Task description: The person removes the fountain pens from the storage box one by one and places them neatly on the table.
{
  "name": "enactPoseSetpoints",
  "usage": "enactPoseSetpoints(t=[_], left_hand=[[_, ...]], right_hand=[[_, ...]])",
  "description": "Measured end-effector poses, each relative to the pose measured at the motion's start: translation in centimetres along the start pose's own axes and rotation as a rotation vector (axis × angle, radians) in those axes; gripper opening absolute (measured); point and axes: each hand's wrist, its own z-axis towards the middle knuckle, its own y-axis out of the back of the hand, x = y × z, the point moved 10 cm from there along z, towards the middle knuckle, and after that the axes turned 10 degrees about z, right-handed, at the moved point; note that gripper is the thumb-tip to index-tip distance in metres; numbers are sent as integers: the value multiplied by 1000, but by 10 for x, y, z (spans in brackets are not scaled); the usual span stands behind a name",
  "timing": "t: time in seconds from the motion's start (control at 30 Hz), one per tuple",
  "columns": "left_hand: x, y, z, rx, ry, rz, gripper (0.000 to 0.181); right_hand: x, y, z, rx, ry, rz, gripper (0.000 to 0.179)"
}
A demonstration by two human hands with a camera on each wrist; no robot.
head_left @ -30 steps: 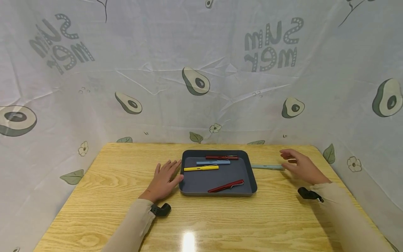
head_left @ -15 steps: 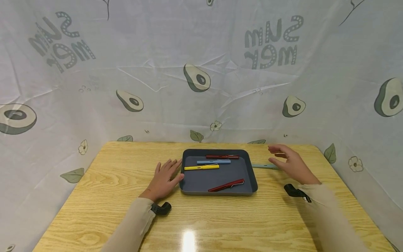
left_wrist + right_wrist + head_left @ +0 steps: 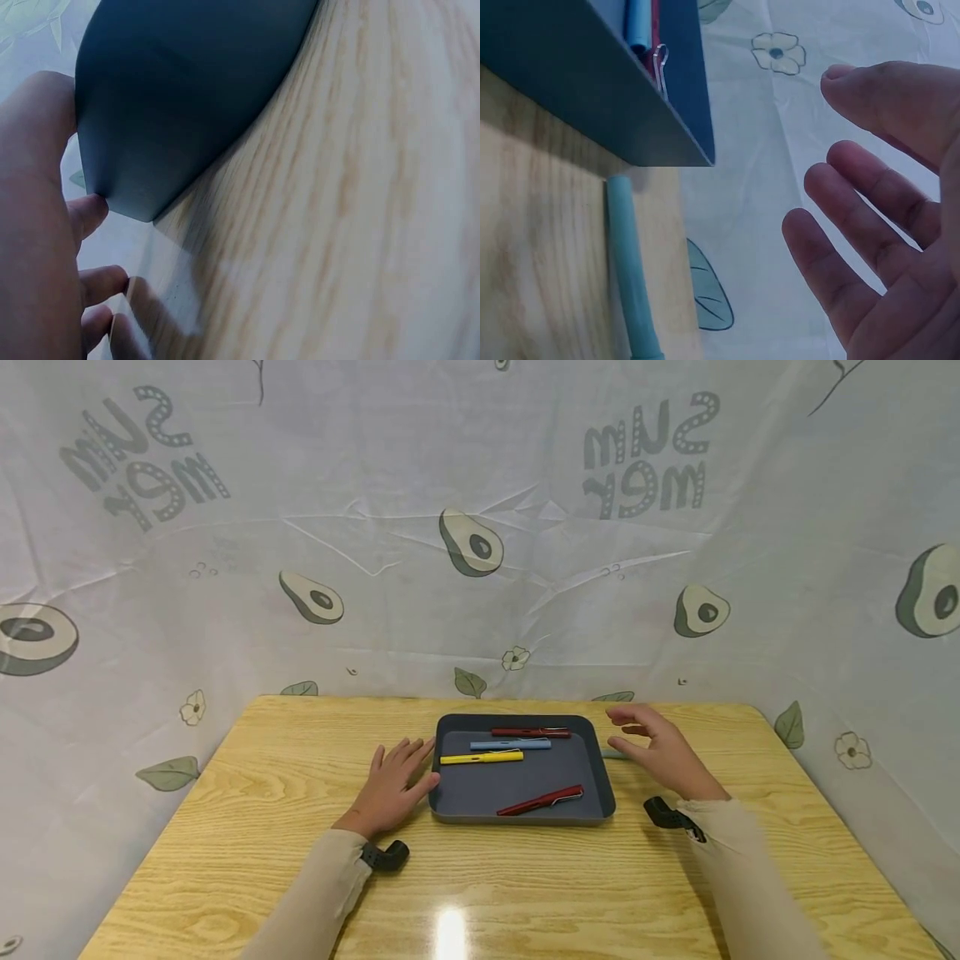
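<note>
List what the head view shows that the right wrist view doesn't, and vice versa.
Head only: the yellow pen, the near red pen and the left hand.
Right wrist only: the outer right wall of the tray and more of the green pen.
Both: the tray, the green pen's end, the blue pen, far red pen, right hand, table and cloth.

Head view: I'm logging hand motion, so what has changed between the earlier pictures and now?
The right hand moved left toward the tray, now hiding most of the pale green pen in the head view; it took hold of nothing. Unchanged: the left hand at the tray's left side, the tray, and the yellow pen, blue pen and two red pens inside.
</note>
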Motion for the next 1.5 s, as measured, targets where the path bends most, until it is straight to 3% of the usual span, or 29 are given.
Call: enactPoseSetpoints(t=[0.3,0.77,1.0,1.5], left_hand=[[-2,1,0,0,6,-2,70],[1,0,1,23,7,-5,70],[2,4,0,7,13,-19,70],[1,-1,2,-12,2,-19,70]], right_hand=[[-1,-15,-4,45,5,1,41],[3,-19,-4,66,-7,-47,41],[5,-21,0,70,-3,-60,41],[14,-36,11,157,-55,-84,48]])
